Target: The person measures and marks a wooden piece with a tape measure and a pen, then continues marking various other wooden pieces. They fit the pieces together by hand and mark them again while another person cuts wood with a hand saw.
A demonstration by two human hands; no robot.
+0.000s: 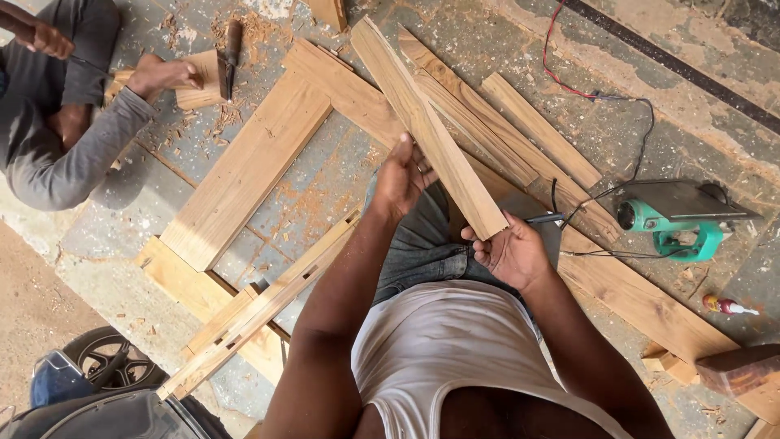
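The plank (431,130) gripped by the left hand (400,179) and the right hand (510,250) is bare, unvarnished wood, pale tan, matt, with fine straight grain. The wide board (244,175) on the ground looks the same (sawn smooth, no finish). The floor (325,183) is rough grey concrete, stained and strewn with wood shavings. The power tool (674,218) has a glossy green plastic body and a dull grey metal plate. The person's vest (455,349) is white ribbed cloth, the trousers (422,244) faded blue denim. The co-worker's sleeve (69,154) is soft grey knit.
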